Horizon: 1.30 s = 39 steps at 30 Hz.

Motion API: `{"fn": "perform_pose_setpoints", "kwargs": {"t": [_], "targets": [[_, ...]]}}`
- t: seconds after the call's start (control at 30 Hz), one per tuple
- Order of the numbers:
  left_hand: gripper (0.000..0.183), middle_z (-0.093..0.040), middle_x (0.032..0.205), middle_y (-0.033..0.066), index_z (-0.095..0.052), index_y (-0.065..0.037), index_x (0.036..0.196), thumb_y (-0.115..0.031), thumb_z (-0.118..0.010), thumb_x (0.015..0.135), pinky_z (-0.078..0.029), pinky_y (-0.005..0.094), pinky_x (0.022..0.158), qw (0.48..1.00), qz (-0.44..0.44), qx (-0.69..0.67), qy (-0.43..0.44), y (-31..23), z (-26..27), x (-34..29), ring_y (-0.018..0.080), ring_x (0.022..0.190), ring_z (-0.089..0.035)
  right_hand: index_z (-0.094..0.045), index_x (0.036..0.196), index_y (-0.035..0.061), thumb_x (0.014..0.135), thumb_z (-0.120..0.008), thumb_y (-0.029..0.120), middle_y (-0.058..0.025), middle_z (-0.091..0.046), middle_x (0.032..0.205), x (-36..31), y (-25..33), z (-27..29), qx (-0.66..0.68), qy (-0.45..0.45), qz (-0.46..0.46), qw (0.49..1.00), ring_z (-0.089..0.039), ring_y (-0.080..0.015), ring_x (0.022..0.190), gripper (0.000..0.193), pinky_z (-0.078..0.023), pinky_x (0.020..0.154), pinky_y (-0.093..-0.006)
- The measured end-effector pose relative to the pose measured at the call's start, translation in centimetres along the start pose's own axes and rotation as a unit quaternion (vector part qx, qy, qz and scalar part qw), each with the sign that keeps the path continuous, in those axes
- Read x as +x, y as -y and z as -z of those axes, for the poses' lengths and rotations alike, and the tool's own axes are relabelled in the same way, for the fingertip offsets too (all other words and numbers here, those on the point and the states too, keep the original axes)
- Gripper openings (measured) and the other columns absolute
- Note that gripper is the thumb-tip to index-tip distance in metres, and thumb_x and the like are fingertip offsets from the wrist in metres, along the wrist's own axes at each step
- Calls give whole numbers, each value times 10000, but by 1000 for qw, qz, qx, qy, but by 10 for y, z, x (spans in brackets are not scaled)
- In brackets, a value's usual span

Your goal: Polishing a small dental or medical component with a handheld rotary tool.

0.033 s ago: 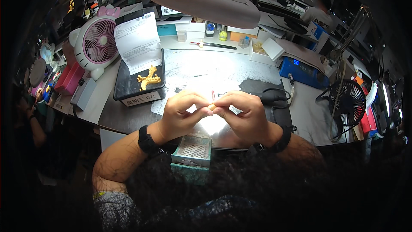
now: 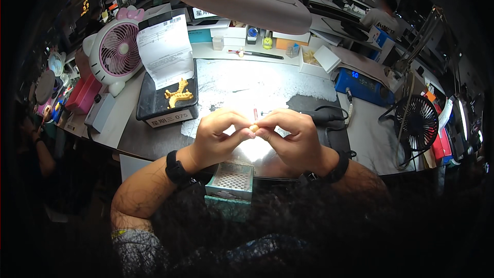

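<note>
Under bright light my left hand and my right hand meet above the desk. Both pinch a small yellowish piece between thumbs and fingertips; it is mostly covered and too small to name surely. Just beyond the fingertips shows a thin reddish tip. Behind my right hand lies a black corded handpiece. To the left of my hands, a black tray holds yellow dental models and a propped printed sheet.
A lamp head hangs over the desk. A pink and white fan stands left, a black fan right. A blue control box sits at the right. Below my hands is a box with a perforated grille. A co-worker is at the back right.
</note>
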State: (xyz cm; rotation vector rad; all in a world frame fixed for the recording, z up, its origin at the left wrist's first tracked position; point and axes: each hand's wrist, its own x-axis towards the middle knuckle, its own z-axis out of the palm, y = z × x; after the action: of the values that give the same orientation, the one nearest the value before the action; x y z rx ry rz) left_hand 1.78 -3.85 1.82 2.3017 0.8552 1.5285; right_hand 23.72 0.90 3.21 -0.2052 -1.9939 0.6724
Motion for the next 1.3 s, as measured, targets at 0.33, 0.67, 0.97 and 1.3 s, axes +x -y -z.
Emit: {"fn": "perform_pose_setpoints", "kwargs": {"t": [0.33, 0.67, 0.97, 1.3], "targets": [[101, -747, 865, 88, -731, -35, 925, -57, -821, 884, -533, 318, 724, 1000, 22, -10, -15, -1, -2, 0, 204, 787, -696, -748, 976, 6, 866, -772, -39, -125, -712, 846, 0, 0, 1, -13, 1, 5, 1000, -696, -214, 735, 122, -554, 679, -315], [104, -744, 892, 98, -725, -20, 938, -30, -813, 885, -537, 307, 727, 1000, 12, -11, -5, -2, -1, 2, 193, 804, -700, -757, 1016, -16, 860, -768, -76, -113, -758, 901, 0, 2, 3, -18, 10, -2, 1000, -697, -171, 763, 168, -544, 698, -296], [192, -745, 936, 112, -719, -17, 1004, 31, -818, 847, -557, 315, 744, 999, -9, 47, -25, -1, -1, 2, 202, 830, -711, -729, 960, 0, 859, -779, -23, -129, -698, 834, -1, -2, 0, -18, -11, -3, 1000, -674, -229, 706, 114, -533, 636, -330], [187, -741, 935, 120, -719, -2, 1011, 55, -803, 855, -563, 302, 726, 997, -15, 64, -35, 0, -1, 1, 197, 829, -712, -726, 939, 4, 872, -777, 15, -137, -682, 802, 3, -3, -4, -47, -24, -2, 999, -660, -253, 686, 85, -523, 628, -344]]}}
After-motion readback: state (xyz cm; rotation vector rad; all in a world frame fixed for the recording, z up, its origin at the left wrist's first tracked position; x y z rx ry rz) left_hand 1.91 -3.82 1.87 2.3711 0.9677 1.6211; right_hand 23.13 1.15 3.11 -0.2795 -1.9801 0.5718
